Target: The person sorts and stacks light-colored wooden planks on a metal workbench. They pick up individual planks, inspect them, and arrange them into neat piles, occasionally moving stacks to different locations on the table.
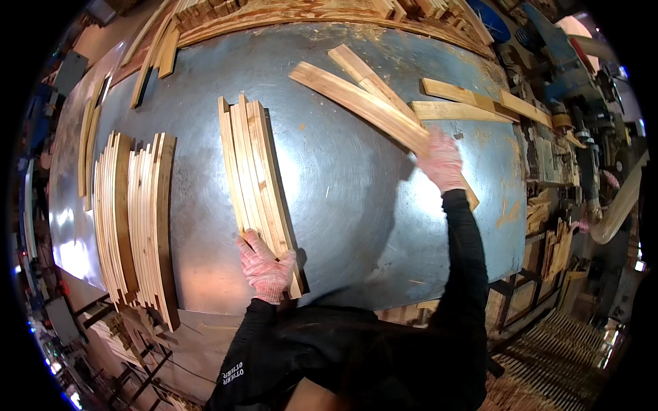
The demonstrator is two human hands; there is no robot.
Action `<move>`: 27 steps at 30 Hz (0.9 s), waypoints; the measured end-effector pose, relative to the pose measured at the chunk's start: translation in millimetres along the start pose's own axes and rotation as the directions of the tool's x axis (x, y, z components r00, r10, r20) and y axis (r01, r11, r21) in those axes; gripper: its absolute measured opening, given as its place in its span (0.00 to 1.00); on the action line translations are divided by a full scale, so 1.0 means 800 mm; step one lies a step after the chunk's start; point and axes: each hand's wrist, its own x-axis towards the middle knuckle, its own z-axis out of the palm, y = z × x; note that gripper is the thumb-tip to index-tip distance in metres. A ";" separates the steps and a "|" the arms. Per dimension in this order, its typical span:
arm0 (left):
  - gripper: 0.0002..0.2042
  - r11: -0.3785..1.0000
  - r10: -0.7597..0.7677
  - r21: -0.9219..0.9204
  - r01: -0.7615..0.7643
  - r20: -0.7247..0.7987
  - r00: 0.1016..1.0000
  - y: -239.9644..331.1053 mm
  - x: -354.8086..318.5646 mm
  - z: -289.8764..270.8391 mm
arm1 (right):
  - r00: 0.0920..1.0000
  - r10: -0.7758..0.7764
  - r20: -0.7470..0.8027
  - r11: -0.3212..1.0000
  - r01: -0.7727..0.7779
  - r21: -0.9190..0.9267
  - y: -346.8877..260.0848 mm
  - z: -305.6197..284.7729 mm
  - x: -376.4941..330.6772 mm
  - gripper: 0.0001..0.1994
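Observation:
My left hand [267, 274], in a pink-and-white work glove, is closed round the near end of a small row of wooden strips [253, 178] standing side by side on the metal tabletop [336, 185]. On the right, my gloved right hand [442, 161] grips the near end of a wooden board [360, 106]. That board points away to the left and crosses over another board [367, 75]. The second board's near end shows beyond my right hand. Part of each hand's grip is hidden behind the glove.
Two tight stacks of strips [113, 219] stand at the left of the table. Several loose boards [466, 111] lie at the right edge, beside machinery [569, 75]. More pieces [154, 55] lie at the far left, and a wooden ledge [274, 20] borders the back.

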 end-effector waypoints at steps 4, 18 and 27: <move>0.55 1.000 0.001 -0.026 0.001 0.050 0.999 0.012 0.003 -0.007 | 0.998 0.059 0.000 0.978 -0.058 -0.198 0.087 0.068 0.001 0.58; 0.56 0.999 0.035 0.012 -0.035 -0.010 0.999 -0.015 -0.002 0.007 | 0.539 -0.559 0.630 0.651 -0.185 0.736 -0.100 0.120 -0.192 0.27; 0.55 0.986 0.095 0.138 -0.097 0.021 0.995 0.008 -0.001 -0.003 | 0.655 -0.579 0.485 0.621 -0.030 0.783 -0.170 0.167 -0.100 0.28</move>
